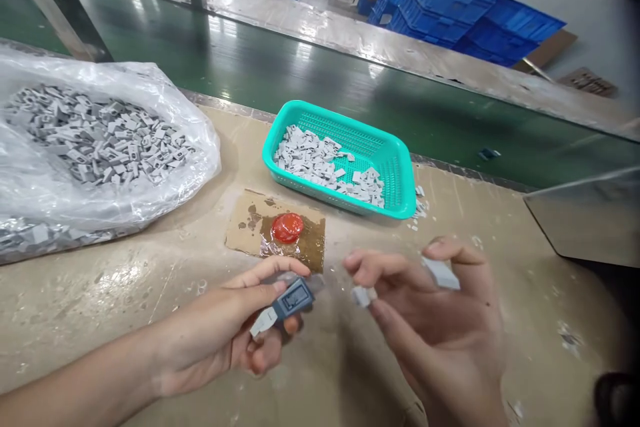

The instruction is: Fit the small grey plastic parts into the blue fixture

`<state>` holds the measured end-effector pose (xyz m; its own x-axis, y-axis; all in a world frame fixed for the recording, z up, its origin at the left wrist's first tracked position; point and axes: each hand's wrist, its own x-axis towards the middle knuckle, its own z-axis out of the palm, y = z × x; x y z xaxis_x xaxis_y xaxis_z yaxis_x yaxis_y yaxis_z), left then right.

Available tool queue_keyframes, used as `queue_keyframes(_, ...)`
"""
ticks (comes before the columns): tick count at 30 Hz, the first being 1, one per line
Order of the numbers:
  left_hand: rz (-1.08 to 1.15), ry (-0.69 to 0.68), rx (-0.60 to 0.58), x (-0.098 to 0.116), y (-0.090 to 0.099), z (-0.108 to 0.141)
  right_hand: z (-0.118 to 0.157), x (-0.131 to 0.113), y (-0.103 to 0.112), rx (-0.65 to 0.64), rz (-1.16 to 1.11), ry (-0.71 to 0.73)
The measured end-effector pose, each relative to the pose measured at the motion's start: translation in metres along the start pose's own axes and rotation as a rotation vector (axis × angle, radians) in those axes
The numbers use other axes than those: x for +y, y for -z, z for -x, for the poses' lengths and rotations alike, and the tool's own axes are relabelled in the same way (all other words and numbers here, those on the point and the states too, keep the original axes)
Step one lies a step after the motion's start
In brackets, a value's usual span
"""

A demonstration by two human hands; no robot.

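Note:
My left hand (265, 320) is closed around a dark grey plastic housing (296, 299) with a rectangular recess. A light grey plastic piece (264, 321) sits at the housing's lower end, within the same fingers. Opposite it, my right hand (435, 320) pinches a small light grey part (362, 296) between thumb and forefinger. A second light grey piece (441, 273) is tucked between the other fingers of that hand. Just beyond my left fingertips, a glossy red lump (287, 227) rests on a wet piece of cardboard (240, 230).
A green basket (340, 199) of light grey parts stands behind my hands. At left lies a clear plastic bag (195, 167) full of grey parts. Beyond runs a green conveyor belt (250, 57), with a dark part (489, 154) on it. Blue crates (450, 10) are stacked farther back.

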<state>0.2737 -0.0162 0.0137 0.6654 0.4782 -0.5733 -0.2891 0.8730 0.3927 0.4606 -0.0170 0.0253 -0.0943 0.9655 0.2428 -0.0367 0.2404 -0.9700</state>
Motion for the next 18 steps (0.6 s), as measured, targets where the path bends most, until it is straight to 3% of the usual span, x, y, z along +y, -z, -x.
queue_keyframes(6, 0.067, 0.133, -0.024, -0.002, -0.008, 0.005, 0.01, -0.005, -0.015, -0.127, -0.035, -0.11)
queue_keyframes(11, 0.021, 0.212, 0.071, -0.003, -0.012, 0.005, 0.008, -0.001, -0.015, -0.168, 0.053, -0.147)
queue_keyframes(18, -0.103, 0.161, 0.184, -0.01, -0.009, 0.006, 0.013, -0.003, -0.019, -0.116, 0.191, -0.14)
